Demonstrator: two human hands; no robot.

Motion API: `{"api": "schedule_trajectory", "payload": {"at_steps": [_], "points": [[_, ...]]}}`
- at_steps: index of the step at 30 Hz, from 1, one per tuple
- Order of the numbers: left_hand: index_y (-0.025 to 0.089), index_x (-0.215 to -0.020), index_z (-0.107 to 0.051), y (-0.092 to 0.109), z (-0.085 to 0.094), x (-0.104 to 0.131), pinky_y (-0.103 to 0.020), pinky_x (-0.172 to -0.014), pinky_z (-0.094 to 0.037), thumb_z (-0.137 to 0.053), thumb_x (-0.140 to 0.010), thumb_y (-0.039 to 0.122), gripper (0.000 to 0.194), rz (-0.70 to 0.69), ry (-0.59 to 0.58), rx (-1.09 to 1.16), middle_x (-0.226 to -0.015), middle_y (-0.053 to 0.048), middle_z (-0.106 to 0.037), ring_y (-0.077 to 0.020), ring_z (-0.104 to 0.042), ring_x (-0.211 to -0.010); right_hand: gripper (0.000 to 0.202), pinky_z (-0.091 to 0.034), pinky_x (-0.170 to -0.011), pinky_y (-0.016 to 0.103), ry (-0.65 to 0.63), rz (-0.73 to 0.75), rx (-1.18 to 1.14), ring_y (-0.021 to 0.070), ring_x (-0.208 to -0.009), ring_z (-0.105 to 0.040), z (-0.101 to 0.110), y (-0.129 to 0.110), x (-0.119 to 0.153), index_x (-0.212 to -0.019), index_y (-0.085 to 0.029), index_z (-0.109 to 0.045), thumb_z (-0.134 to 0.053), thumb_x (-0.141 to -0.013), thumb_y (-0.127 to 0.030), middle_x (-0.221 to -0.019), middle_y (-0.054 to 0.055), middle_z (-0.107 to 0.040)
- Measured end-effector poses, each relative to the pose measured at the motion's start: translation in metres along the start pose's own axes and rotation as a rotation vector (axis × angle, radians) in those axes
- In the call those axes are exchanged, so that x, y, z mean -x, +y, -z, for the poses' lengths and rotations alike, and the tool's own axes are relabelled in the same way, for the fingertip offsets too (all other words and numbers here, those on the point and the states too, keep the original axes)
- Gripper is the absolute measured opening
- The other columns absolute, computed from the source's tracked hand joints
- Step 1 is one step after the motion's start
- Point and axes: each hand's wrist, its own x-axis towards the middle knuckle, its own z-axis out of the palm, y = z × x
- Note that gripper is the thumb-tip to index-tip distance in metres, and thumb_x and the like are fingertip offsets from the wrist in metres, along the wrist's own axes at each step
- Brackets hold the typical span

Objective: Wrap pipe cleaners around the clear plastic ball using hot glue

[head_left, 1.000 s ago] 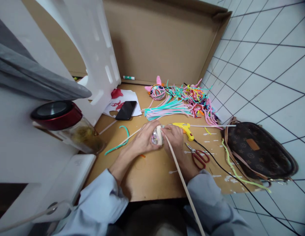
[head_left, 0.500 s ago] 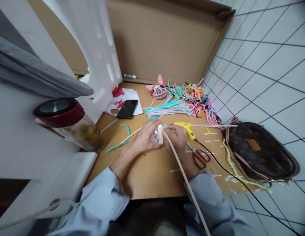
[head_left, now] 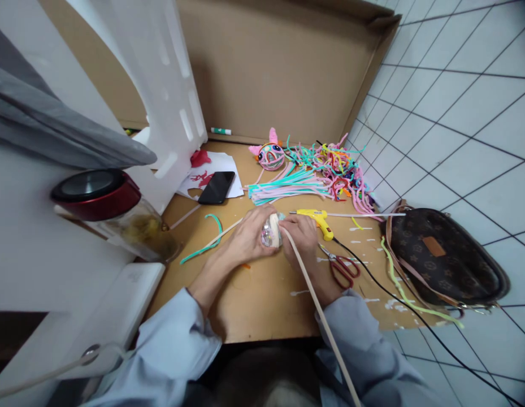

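Observation:
Between my hands is a small clear ball (head_left: 269, 237) with a cream pipe cleaner (head_left: 309, 287) laid across it. My left hand (head_left: 247, 234) is closed around the ball from the left and top. On the other side, my right hand (head_left: 301, 233) pinches the pipe cleaner against the ball; its long free end trails down toward my body. Fingers hide part of the ball. A yellow glue gun (head_left: 313, 216) lies just beyond my right hand, with red-handled scissors (head_left: 343, 270) to its right. Left of my left hand lies a curved turquoise pipe cleaner (head_left: 220, 229).
Pink and turquoise pipe cleaners (head_left: 287, 187) lie behind my hands, near a pink-eared ball figure (head_left: 270, 157) and a tangled pile (head_left: 336, 161). A phone (head_left: 217, 187) and glass jar (head_left: 143, 232) stand left. A brown bag (head_left: 448, 254) and the black cord (head_left: 372, 278) are right.
The whole view has shifted slightly. Both hands keep their hold on the ball and the cream pipe cleaner, and the ball looks turned a little.

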Motion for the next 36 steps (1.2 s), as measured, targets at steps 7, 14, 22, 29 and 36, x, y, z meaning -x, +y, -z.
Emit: {"api": "schedule_trajectory", "payload": {"at_steps": [7,14,22,29,36], "points": [[0.017,-0.134,-0.044,0.0037,0.0012,-0.0008,-0.049,-0.109,-0.048,-0.079,-0.065,0.026,0.078,0.029,-0.002,-0.018,-0.136,-0.018,-0.059,-0.034,-0.057,-0.129,0.022,-0.041,-0.077,0.031,-0.014,-0.03,-0.001,0.0164,-0.084,-0.056,-0.0002,0.0004,0.0001,-0.08,-0.022,-0.067,-0.055,-0.095,-0.013,-0.087,0.003,-0.065],[0.02,-0.138,-0.04,0.0078,0.003,-0.001,-0.047,-0.107,-0.049,-0.08,-0.064,0.026,0.085,0.06,-0.004,-0.024,-0.136,-0.015,-0.059,-0.0325,-0.059,-0.126,0.024,-0.042,-0.077,0.032,-0.009,-0.017,-0.003,0.0172,-0.083,-0.056,-0.0012,0.0015,-0.0017,-0.078,-0.021,-0.067,-0.053,-0.096,-0.016,-0.085,0.005,-0.065],[0.02,-0.131,-0.045,0.0039,0.0005,-0.001,-0.048,-0.11,-0.048,-0.078,-0.066,0.027,0.073,0.025,-0.013,-0.012,-0.134,-0.015,-0.06,-0.0326,-0.057,-0.129,0.025,-0.043,-0.08,0.033,-0.045,-0.031,0.019,0.0177,-0.085,-0.056,0.0003,0.0014,-0.0009,-0.08,-0.022,-0.069,-0.051,-0.097,-0.018,-0.087,0.005,-0.065],[0.019,-0.129,-0.047,0.0032,0.0005,-0.0007,-0.047,-0.109,-0.048,-0.078,-0.064,0.026,0.072,0.042,-0.006,0.008,-0.132,-0.015,-0.061,-0.0326,-0.058,-0.127,0.025,-0.041,-0.076,0.032,-0.019,-0.03,-0.004,0.0169,-0.082,-0.055,-0.0009,0.0001,-0.0021,-0.077,-0.021,-0.067,-0.052,-0.097,-0.016,-0.085,0.005,-0.065],[0.021,-0.128,-0.046,0.0058,0.0024,-0.0019,-0.047,-0.108,-0.049,-0.078,-0.064,0.024,0.072,0.047,-0.008,0.023,-0.131,-0.014,-0.061,-0.0324,-0.059,-0.126,0.022,-0.041,-0.075,0.033,-0.095,-0.021,0.036,0.0179,-0.081,-0.054,-0.0016,0.0043,0.0018,-0.082,-0.022,-0.067,-0.051,-0.096,-0.016,-0.088,0.005,-0.064]]}}
